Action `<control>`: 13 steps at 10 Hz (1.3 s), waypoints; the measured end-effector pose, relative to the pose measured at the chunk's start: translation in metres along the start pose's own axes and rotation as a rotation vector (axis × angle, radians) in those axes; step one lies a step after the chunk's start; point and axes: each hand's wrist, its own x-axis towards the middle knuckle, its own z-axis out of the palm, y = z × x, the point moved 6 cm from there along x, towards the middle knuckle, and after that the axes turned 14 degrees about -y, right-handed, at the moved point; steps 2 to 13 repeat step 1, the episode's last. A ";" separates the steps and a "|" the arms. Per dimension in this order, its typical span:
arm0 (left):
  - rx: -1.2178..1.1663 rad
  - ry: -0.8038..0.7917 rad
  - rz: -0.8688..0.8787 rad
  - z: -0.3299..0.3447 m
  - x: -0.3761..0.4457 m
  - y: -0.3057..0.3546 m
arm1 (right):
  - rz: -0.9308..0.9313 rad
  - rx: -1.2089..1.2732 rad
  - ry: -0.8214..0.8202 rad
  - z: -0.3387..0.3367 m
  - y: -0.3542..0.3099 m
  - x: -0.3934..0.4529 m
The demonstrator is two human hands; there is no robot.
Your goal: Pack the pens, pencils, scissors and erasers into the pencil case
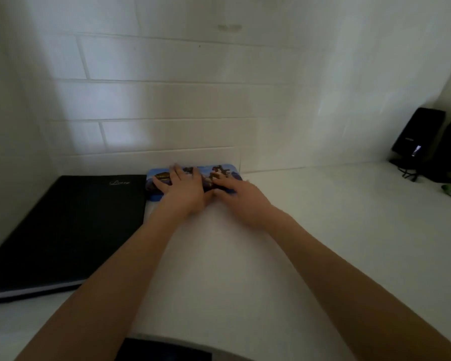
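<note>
Blue and flat, the picture-covered pencil case lies shut at the far edge of the white table, right against the white brick wall. Both hands lie flat on its lid with fingers spread, pressing down and gripping nothing. The left hand covers the left half, the right hand the right half, thumbs almost touching. A big black closed folder lies just beside the case at the left edge. Two black speakers stand in the far right corner.
</note>
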 end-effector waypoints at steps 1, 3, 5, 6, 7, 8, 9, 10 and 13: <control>-0.100 -0.020 0.058 -0.038 -0.010 -0.013 | -0.021 0.306 0.026 -0.051 -0.004 -0.063; -0.100 -0.020 0.058 -0.038 -0.010 -0.013 | -0.021 0.306 0.026 -0.051 -0.004 -0.063; -0.100 -0.020 0.058 -0.038 -0.010 -0.013 | -0.021 0.306 0.026 -0.051 -0.004 -0.063; -0.100 -0.020 0.058 -0.038 -0.010 -0.013 | -0.021 0.306 0.026 -0.051 -0.004 -0.063; -0.100 -0.020 0.058 -0.038 -0.010 -0.013 | -0.021 0.306 0.026 -0.051 -0.004 -0.063; -0.100 -0.020 0.058 -0.038 -0.010 -0.013 | -0.021 0.306 0.026 -0.051 -0.004 -0.063; -0.100 -0.020 0.058 -0.038 -0.010 -0.013 | -0.021 0.306 0.026 -0.051 -0.004 -0.063; -0.100 -0.020 0.058 -0.038 -0.010 -0.013 | -0.021 0.306 0.026 -0.051 -0.004 -0.063; -0.100 -0.020 0.058 -0.038 -0.010 -0.013 | -0.021 0.306 0.026 -0.051 -0.004 -0.063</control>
